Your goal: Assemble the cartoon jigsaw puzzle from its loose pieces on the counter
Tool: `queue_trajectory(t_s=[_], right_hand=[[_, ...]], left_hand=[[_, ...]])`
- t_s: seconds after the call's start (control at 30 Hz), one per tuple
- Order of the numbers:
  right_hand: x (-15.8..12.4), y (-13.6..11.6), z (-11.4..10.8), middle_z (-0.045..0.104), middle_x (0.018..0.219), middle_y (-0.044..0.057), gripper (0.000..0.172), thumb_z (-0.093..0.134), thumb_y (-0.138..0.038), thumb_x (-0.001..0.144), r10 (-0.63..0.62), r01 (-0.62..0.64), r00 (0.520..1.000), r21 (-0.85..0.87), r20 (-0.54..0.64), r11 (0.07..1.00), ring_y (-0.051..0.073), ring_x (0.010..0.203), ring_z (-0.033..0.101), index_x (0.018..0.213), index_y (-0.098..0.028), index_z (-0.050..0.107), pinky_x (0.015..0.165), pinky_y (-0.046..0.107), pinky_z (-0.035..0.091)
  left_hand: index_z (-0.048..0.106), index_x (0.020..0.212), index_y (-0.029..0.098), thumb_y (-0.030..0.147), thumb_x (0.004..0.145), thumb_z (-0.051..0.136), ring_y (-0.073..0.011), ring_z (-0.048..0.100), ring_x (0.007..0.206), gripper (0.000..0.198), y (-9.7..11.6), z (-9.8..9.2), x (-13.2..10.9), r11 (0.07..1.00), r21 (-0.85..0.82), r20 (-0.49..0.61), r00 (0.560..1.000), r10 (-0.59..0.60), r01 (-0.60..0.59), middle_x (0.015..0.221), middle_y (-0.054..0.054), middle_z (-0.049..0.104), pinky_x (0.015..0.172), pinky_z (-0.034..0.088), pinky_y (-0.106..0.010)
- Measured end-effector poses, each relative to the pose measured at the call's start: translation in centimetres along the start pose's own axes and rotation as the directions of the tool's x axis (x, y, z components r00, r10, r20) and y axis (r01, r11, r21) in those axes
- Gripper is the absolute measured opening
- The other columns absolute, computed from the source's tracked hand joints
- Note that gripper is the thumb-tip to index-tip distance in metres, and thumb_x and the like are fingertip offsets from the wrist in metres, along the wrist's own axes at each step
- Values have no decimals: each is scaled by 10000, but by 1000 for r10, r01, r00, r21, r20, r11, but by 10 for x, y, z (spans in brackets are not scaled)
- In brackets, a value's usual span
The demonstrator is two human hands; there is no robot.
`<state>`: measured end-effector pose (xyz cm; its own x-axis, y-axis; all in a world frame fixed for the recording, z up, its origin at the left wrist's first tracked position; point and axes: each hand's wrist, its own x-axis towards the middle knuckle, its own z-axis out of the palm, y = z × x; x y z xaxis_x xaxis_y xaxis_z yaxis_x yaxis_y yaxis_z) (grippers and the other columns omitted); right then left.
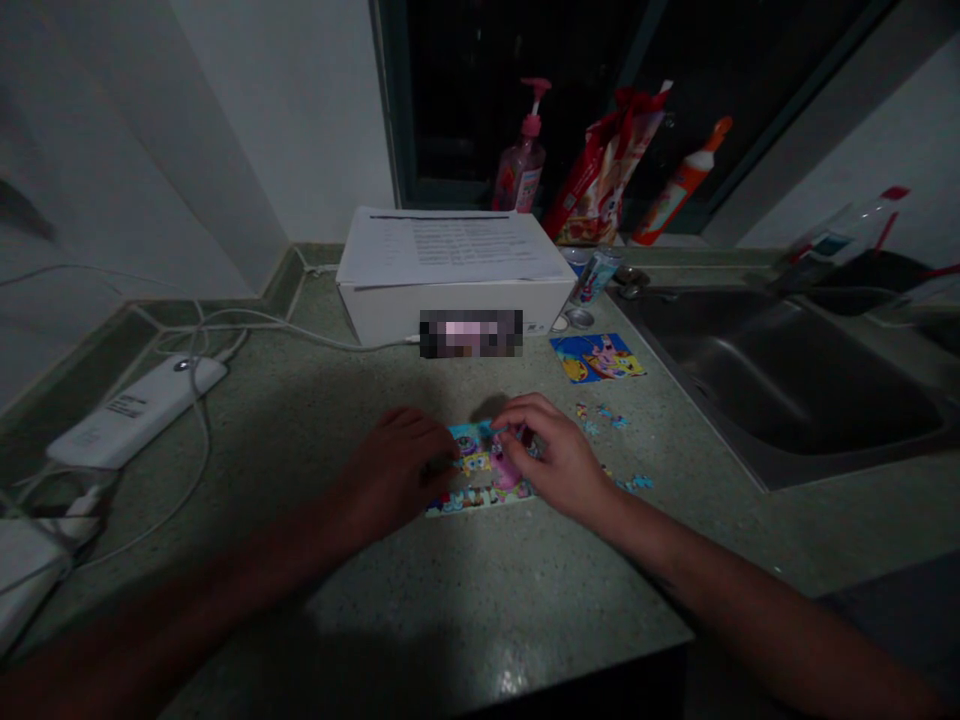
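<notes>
A small, colourful cartoon jigsaw puzzle (480,475) lies on the speckled green counter (315,450) right in front of me. My left hand (394,468) rests palm down on the puzzle's left edge, fingers curled onto it. My right hand (551,450) presses on the puzzle's upper right part, fingertips pinched together on a piece. Several loose blue puzzle pieces (604,415) lie just right of my right hand. A second small cartoon picture card (598,357) lies farther back to the right.
A white box (450,290) topped with printed paper stands behind the puzzle. A steel sink (780,370) lies to the right. A pink pump bottle (521,165), a red bag (604,170) and an orange-capped bottle (679,185) stand by the dark window. A white power strip (139,405) with cables lies at left.
</notes>
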<state>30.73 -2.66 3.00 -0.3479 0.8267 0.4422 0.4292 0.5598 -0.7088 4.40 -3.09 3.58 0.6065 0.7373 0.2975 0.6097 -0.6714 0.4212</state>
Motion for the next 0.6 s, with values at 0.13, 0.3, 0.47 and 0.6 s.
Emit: queue_trajectory(t_s=[0.13,0.3,0.47,0.6], right_hand=[[-2,4,-1,750,1160,82,163,623,-163,1037,-51,59,995,-89,80,994,246,1105,739,1114,-257,733,956,441,616],[-4,5,1,751,1191,107,159,609,-175,1065,-88,111,986,-161,143,981,248,1121,742,1135,-227,742,967,444,633],[-4,3,1,764,1210,112,158,614,-181,1073,-107,148,975,-210,197,966,261,1139,736,1117,-220,761,981,460,635],[-5,0,1,763,1225,115,186,622,-148,1057,-121,183,963,-256,241,949,261,1135,731,1126,-218,780,977,444,630]], left_hand=[[726,943,243,189,967,736,-238,686,918,60,-1,2,1,999,27,73,997,16,-18,947,-11,794,992,497,-467],[735,919,240,185,981,719,-242,675,924,85,0,3,3,997,74,132,991,18,-28,931,-14,785,1006,480,-461],[732,919,236,156,979,709,-237,669,912,102,0,5,3,998,58,134,991,30,-38,919,-12,776,1005,475,-456],[728,923,227,138,975,714,-240,672,922,104,2,3,2,997,57,135,990,41,-49,921,-18,771,1005,481,-459]])
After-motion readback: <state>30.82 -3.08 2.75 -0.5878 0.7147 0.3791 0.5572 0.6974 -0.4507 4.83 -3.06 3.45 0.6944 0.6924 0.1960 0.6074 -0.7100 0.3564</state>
